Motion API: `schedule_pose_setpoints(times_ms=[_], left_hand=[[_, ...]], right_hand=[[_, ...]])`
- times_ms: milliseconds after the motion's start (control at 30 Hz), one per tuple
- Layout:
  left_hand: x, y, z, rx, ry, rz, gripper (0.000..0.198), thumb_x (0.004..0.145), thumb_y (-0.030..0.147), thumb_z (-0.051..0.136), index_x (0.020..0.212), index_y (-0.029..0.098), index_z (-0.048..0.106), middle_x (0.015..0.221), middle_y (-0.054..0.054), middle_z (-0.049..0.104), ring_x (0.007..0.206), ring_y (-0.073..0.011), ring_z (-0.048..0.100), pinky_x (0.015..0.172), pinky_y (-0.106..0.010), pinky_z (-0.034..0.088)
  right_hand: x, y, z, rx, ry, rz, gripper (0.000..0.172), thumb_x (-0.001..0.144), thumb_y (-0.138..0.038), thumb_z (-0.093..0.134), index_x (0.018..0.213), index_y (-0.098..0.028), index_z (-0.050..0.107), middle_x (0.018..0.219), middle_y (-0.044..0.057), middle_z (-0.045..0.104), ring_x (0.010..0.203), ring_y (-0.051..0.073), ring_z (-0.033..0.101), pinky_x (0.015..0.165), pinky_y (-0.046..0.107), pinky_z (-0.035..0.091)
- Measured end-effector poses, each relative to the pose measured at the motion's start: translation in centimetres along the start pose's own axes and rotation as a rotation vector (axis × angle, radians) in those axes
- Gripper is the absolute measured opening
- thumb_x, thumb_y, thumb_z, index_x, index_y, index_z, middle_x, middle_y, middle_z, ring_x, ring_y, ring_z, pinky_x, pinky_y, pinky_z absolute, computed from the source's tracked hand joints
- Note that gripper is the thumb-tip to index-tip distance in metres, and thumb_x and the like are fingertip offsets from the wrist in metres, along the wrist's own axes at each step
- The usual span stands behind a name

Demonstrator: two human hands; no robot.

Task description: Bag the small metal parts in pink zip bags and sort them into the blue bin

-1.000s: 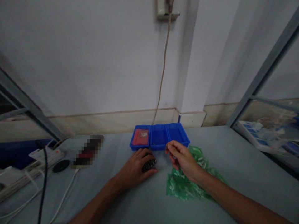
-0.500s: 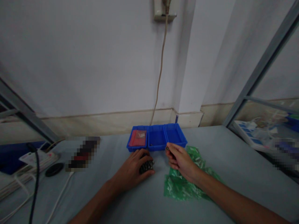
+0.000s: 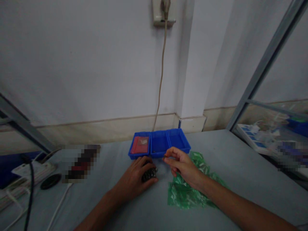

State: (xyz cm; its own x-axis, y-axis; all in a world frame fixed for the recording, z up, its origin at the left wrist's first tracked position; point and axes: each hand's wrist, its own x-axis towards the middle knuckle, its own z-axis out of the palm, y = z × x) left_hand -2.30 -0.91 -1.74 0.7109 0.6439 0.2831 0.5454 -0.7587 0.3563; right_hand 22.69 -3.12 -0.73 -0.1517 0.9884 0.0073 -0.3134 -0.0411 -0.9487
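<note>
My left hand (image 3: 134, 178) rests on the grey table (image 3: 240, 173) with its fingers curled over a small dark studded block (image 3: 149, 173). My right hand (image 3: 183, 165) hovers just right of it, thumb and forefinger pinched on a tiny part I cannot make out. That pinch sits in front of the middle of three joined blue bins (image 3: 159, 144). The left bin holds a red packet (image 3: 139, 145). Under my right wrist lies a green plastic bag (image 3: 192, 189) of small parts.
A white power strip (image 3: 36, 168), a black round cap (image 3: 50, 181) and cables lie at the left. A cord (image 3: 159, 83) hangs from a wall socket behind the bins. Metal frame bars stand at both sides, with trays of parts beyond the right one.
My right hand has shifted a little left and lifted its pinch toward the middle bin's front edge. My left hand stays on the dark block. The view has tilted up slightly.
</note>
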Motion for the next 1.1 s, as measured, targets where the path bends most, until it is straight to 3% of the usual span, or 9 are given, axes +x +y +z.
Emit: schedule_pose_setpoints(times_ms=[233,600,733,1100], left_hand=[[0.0,0.05,0.03,0.0,0.0,0.007,0.035,0.101,0.047,0.071,0.127,0.024,0.068,0.133,-0.011,0.064,0.119,-0.0306,0.063,0.104,-0.049,0.054],[0.06,0.22,-0.23,-0.015,0.007,-0.004,0.035,0.1,0.049,0.072,0.126,0.025,0.07,0.132,-0.01,0.066,0.118,-0.03,0.063,0.104,-0.047,0.054],[0.06,0.21,-0.21,-0.021,0.021,0.007,0.035,0.1,0.049,0.071,0.125,0.025,0.071,0.13,-0.01,0.066,0.116,-0.0296,0.064,0.102,-0.046,0.055],[0.08,0.19,-0.17,-0.013,0.015,0.006,0.035,0.1,0.049,0.071,0.126,0.025,0.071,0.129,-0.01,0.067,0.115,-0.03,0.064,0.102,-0.047,0.055]], right_hand=[[-0.15,0.03,-0.15,0.121,-0.111,0.035,0.04,0.084,-0.052,0.088,0.092,-0.02,0.066,0.078,-0.003,0.065,0.045,0.004,0.039,0.039,0.019,0.029],[0.04,0.07,0.11,0.167,-0.028,0.107,0.051,0.076,-0.059,0.091,0.076,-0.018,0.061,0.061,-0.007,0.052,0.043,0.003,0.028,0.039,0.02,0.017],[0.05,-0.08,0.24,0.135,-0.037,0.124,0.053,0.076,-0.06,0.09,0.071,-0.019,0.059,0.055,-0.009,0.044,0.043,0.004,0.027,0.039,0.02,0.016],[0.08,0.09,0.18,0.109,0.013,0.073,0.054,0.076,-0.063,0.089,0.071,-0.019,0.058,0.055,-0.01,0.042,0.043,0.004,0.026,0.039,0.021,0.016]])
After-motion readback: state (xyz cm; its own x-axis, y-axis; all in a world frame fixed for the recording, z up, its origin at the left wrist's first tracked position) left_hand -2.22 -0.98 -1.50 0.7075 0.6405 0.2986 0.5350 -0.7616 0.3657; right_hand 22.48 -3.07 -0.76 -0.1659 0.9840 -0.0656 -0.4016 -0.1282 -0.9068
